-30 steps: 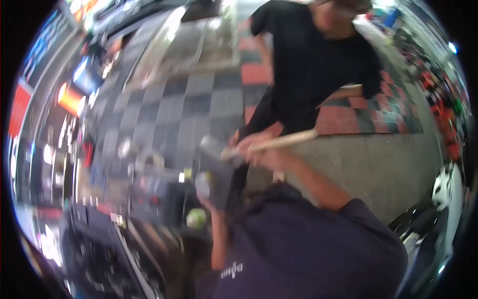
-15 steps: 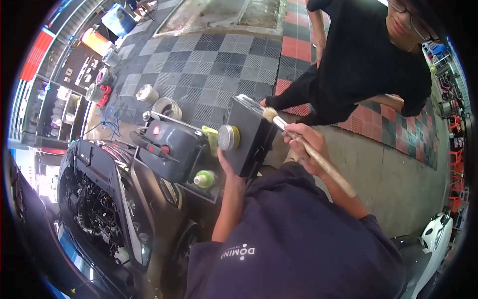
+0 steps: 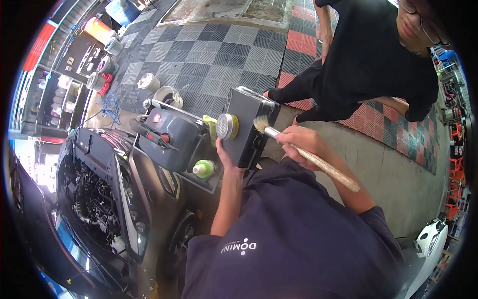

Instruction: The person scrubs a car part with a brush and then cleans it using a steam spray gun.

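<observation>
My left hand [image 3: 227, 158] holds a dark box-shaped part [image 3: 242, 112] from its lower side. The thumb shows against its face, while the other fingers are hidden. A round perforated metal disc with a yellow rim [image 3: 227, 126] sits on that face; I cannot tell whether it is fixed there. White foam or residue runs along the box's far edge. In my right hand [image 3: 300, 141] is a brush [image 3: 328, 171] with a pale wooden handle and light bristles. Its bristles touch the side of the box.
A grey machine or case [image 3: 172, 137] and a green-and-white bottle [image 3: 203, 169] stand on a tray at left. Beside them is a car with its engine bay open [image 3: 94, 199]. A person in black [image 3: 373, 60] stands close at right. Buckets [image 3: 169, 97] stand on the tiled floor.
The brush has moved left and down, from the box's far corner onto its side. The box has tilted slightly, showing more of its foamy edge.
</observation>
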Motion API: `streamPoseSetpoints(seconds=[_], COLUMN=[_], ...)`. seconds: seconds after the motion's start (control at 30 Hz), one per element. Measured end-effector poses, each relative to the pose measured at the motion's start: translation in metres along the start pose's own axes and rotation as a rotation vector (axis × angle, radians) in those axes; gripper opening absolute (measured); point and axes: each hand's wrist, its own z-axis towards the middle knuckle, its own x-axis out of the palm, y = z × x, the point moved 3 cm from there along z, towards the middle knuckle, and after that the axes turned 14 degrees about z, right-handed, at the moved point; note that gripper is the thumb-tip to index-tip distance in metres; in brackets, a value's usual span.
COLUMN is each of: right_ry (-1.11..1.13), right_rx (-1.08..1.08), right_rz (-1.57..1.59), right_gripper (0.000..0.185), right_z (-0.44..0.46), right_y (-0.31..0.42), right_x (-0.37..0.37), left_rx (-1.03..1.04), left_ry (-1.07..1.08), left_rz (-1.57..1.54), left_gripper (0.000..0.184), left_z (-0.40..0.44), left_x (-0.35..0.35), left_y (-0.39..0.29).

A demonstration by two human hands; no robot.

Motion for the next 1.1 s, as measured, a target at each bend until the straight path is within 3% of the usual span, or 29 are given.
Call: streamPoseSetpoints(seconds=[0.07,0.1,0.17,0.2,0.23,0.3,0.37,0.43,0.47,0.57,0.6,0.63,0.67,0.73,0.77,0.83,0.87,0.9,0.97,1.0,1.07,1.1], right_ry=[0.196,0.095,0.173,0.250,0.256,0.265,0.084,0.205,0.230,0.300,0.220,0.072,0.135,0.271,0.301,0.271,0.125,0.105,0.285,0.326,0.277,0.180], right_rx=[-0.946,-0.917,-0.820,-1.042,-1.008,-1.016,-0.955,-0.918,-1.103,-1.025,-0.811,-0.887,-0.961,-1.078,-0.967,-0.955,-0.830,-0.835,-0.997,-0.954,-0.918,-0.791], right_rz=[-0.633,-0.661,-0.612,-0.611,-0.750,-0.651,-0.653,-0.684,-0.645,-0.688,-0.646,-0.651,-0.663,-0.668,-0.768,-0.642,-0.591,-0.571,-0.671,-0.762,-0.595,-0.612], right_gripper=[0.016,0.017,0.017,0.019,0.020,0.020,0.017,0.015,0.018,0.022,0.020,0.019,0.019,0.019,0.017,0.017,0.018,0.016,0.018,0.021,0.017,0.016], right_z=[-0.002,0.000,0.002,0.002,-0.002,0.008,0.011,0.006,0.004,0.005,0.006,0.005,0.006,0.003,-0.007,0.002,0.000,-0.003,-0.003,-0.011,0.002,-0.001], right_y=[0.022,0.028,0.026,0.019,0.017,0.018,0.032,0.031,0.023,0.024,0.034,0.043,0.039,0.026,0.027,0.033,0.040,0.044,0.028,0.033,0.031,0.046], right_x=[-0.002,-0.007,-0.006,0.008,0.023,0.006,-0.008,-0.004,0.012,0.008,-0.004,-0.005,-0.003,0.018,0.029,0.008,-0.001,-0.001,0.017,0.030,0.006,-0.001], left_rx=[0.000,-0.009,-0.011,-0.001,0.007,0.009,0.005,-0.012,-0.010,0.010,0.023,0.037,0.043,0.055,0.051,-0.029,-0.031,-0.029,-0.020,-0.007,0.007,0.001], left_ry=[-0.002,-0.019,-0.035,-0.040,-0.044,-0.030,-0.025,-0.045,-0.043,-0.037,0.203,0.439,0.438,0.422,0.426,-0.086,-0.091,-0.088,-0.083,-0.072,-0.056,-0.039], left_rz=[0.007,0.007,0.003,0.008,0.019,0.005,-0.018,-0.020,-0.017,0.007,-0.039,-0.089,-0.093,-0.096,-0.089,-0.140,-0.141,-0.054,0.031,0.029,0.028,-0.009], left_gripper=[0.070,0.069,0.069,0.069,0.068,0.068,0.068,0.069,0.069,0.071,0.068,0.065,0.065,0.064,0.064,0.071,0.071,0.071,0.072,0.072,0.072,0.071], left_z=[-0.003,-0.008,-0.008,-0.007,-0.005,-0.005,-0.013,-0.018,-0.017,-0.014,-0.015,-0.018,-0.016,-0.014,-0.013,-0.013,-0.017,-0.021,-0.025,-0.025,-0.023,-0.024], left_x=[0.002,0.007,0.006,0.002,-0.001,-0.004,-0.003,0.005,0.005,-0.003,-0.004,-0.004,-0.008,-0.009,-0.005,0.001,0.001,0.000,0.002,0.004,0.006,0.006], left_y=[0.000,-0.001,-0.001,0.000,-0.002,-0.006,-0.006,-0.009,-0.009,-0.008,-0.010,-0.009,-0.006,-0.007,-0.008,-0.011,-0.011,-0.011,-0.010,-0.011,-0.014,-0.013])
